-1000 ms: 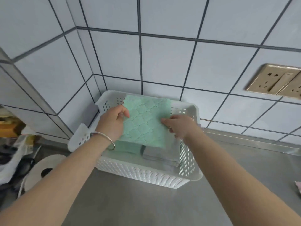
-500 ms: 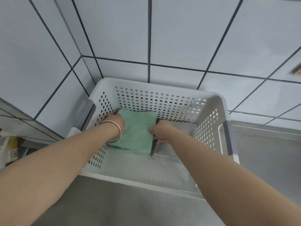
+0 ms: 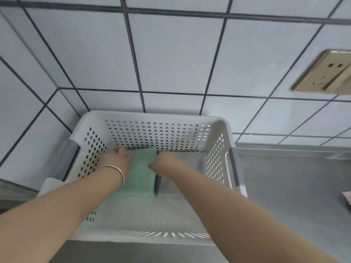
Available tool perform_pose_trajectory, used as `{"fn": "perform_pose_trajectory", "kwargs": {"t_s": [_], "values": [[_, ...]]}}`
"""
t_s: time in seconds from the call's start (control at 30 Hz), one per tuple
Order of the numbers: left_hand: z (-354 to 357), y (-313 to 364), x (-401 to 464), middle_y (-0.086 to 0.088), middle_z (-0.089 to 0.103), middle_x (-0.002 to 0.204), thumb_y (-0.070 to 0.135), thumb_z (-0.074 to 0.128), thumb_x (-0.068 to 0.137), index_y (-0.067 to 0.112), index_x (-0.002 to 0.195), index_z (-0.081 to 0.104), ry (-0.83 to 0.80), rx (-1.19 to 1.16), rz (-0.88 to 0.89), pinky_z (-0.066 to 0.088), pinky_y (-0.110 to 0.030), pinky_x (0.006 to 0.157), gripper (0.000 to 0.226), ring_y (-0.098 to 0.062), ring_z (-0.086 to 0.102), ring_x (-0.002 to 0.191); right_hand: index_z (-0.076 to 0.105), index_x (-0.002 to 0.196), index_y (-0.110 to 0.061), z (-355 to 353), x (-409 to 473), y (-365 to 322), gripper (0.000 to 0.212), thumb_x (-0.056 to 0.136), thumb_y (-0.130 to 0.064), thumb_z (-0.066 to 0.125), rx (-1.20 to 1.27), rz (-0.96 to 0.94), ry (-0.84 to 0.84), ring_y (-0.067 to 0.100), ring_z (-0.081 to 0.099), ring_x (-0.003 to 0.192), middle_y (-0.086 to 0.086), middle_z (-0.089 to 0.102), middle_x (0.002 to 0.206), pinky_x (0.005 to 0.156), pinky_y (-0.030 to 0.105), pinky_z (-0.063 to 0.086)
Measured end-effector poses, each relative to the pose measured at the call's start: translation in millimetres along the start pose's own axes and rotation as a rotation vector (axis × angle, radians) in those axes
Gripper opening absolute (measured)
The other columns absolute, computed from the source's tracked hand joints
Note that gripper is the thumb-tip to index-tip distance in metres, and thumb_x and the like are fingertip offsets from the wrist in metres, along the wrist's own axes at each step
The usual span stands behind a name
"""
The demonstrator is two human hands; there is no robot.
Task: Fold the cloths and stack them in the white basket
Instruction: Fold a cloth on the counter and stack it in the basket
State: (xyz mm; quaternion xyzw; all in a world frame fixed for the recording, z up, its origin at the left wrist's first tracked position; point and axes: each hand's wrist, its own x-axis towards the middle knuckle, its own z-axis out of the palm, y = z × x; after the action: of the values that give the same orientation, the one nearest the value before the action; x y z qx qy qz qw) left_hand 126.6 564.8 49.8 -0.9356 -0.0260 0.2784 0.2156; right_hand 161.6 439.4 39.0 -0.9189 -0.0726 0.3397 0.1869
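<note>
- no readable writing or brand mark anywhere; gold wall socket (image 3: 325, 75) too blurred to show any lettering.
- folded green cloth (image 3: 141, 174) lying inside the white basket (image 3: 152, 115), toward the far left of its floor, on top of more green cloth.
- just right of it, touching along the edge, a folded grey cloth (image 3: 190, 162).
- left hand (image 3: 115, 160), bracelet (image 3: 115, 170) at the wrist, resting on the green cloth's left edge with fingers spread and fairly straight, close to the perforated left wall.
- right hand (image 3: 167, 164) at the seam between green and grey, fingers curled; cannot tell whether pinching the cloth or merely pressing.
- bare basket floor open toward the near wall; far wall close behind the fingertips.
- basket tucked into the tiled corner on a steel counter (image 3: 294, 186), pink scrap (image 3: 346, 197) at the right edge.
</note>
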Motion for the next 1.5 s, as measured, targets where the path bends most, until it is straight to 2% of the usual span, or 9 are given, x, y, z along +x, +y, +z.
{"fn": "perform_pose_trajectory", "kwargs": {"t_s": [0.27,0.4,0.53,0.7,0.93,1.03,1.13,1.3,1.5], "values": [[-134,53,-83,-0.019,0.056,0.09,0.009,0.068,0.052,0.003,0.099,0.06,0.701,-0.203,0.37,0.05,-0.04,0.061,0.048,-0.037,0.061,0.074,0.052,0.113,-0.004,-83,-175,39,0.028,0.086,-0.01,0.046,0.369,-0.272,0.514,0.034,0.057,0.094,0.018,0.063,0.105,0.075,0.034,0.043],[-170,140,-161,-0.006,0.059,0.094,0.024,0.04,0.069,0.021,0.101,0.051,0.898,-0.489,0.596,0.052,-0.043,0.06,0.034,-0.036,0.061,0.076,0.053,0.099,-0.01,-76,-242,119,0.014,0.088,-0.012,0.044,0.589,-0.267,0.905,0.031,0.053,0.073,0.009,0.062,0.083,0.063,0.036,0.043],[-163,240,-180,0.0,0.066,0.08,0.02,0.048,0.064,0.023,0.089,0.056,0.832,-0.544,0.783,0.046,-0.028,0.045,0.026,-0.031,0.066,0.061,0.06,0.09,-0.02,-56,-272,222,0.013,0.085,-0.016,0.049,0.588,-0.104,0.946,0.021,0.051,0.067,-0.003,0.057,0.071,0.062,0.033,0.044],[-143,370,-163,0.008,0.067,0.098,0.027,0.059,0.08,0.024,0.102,0.063,0.388,-0.675,0.779,0.051,-0.033,0.082,0.022,-0.018,0.066,0.092,0.063,0.09,-0.019,-26,-284,376,0.013,0.087,-0.025,0.052,0.631,0.319,0.835,0.016,0.052,0.072,-0.004,0.061,0.078,0.07,0.03,0.046],[-150,526,-113,0.001,0.066,0.106,0.034,0.055,0.089,0.019,0.107,0.061,-0.025,-0.856,0.509,0.042,-0.024,0.087,0.025,-0.02,0.06,0.105,0.056,0.117,-0.018,3,-316,590,0.03,0.087,-0.019,0.051,0.951,0.848,0.869,0.021,0.057,0.095,-0.001,0.058,0.105,0.081,0.03,0.047],[-158,577,-93,-0.017,0.064,0.113,0.036,0.052,0.09,0.005,0.104,0.06,0.004,-0.941,0.365,0.043,-0.034,0.083,0.036,-0.033,0.059,0.105,0.048,0.129,-0.009,14,-324,649,0.046,0.085,-0.023,0.055,0.946,1.066,0.91,0.029,0.05,0.115,0.01,0.054,0.126,0.092,0.038,0.042],[-163,607,-79,-0.028,0.062,0.095,0.034,0.055,0.085,0.012,0.065,0.047,0.073,-0.944,0.308,0.042,-0.038,0.065,0.031,-0.041,0.06,0.089,0.055,0.116,-0.012,26,-324,672,0.04,0.083,-0.034,0.05,0.945,1.122,0.811,0.032,0.053,0.109,0.01,0.061,0.112,0.087,0.037,0.043],[-171,627,-79,-0.016,0.066,0.094,0.034,0.052,0.084,0.015,0.086,0.055,0.11,-0.894,0.206,0.048,-0.034,0.073,0.02,-0.035,0.062,0.087,0.057,0.063,-0.012,14,-325,687,0.033,0.09,-0.03,0.051,0.95,0.964,0.528,0.017,0.051,0.058,0.003,0.057,0.062,0.053,0.024,0.034],[-191,624,-87,-0.01,0.066,0.1,0.04,0.041,0.093,0.017,0.094,0.054,0.262,-0.648,0.238,0.046,-0.032,0.073,0.026,-0.032,0.061,0.092,0.047,0.066,-0.004,-21,-337,685,0.027,0.089,-0.016,0.051,1.136,0.819,0.613,0.023,0.042,0.061,0.008,0.045,0.061,0.063,0.029,0.034]]}}
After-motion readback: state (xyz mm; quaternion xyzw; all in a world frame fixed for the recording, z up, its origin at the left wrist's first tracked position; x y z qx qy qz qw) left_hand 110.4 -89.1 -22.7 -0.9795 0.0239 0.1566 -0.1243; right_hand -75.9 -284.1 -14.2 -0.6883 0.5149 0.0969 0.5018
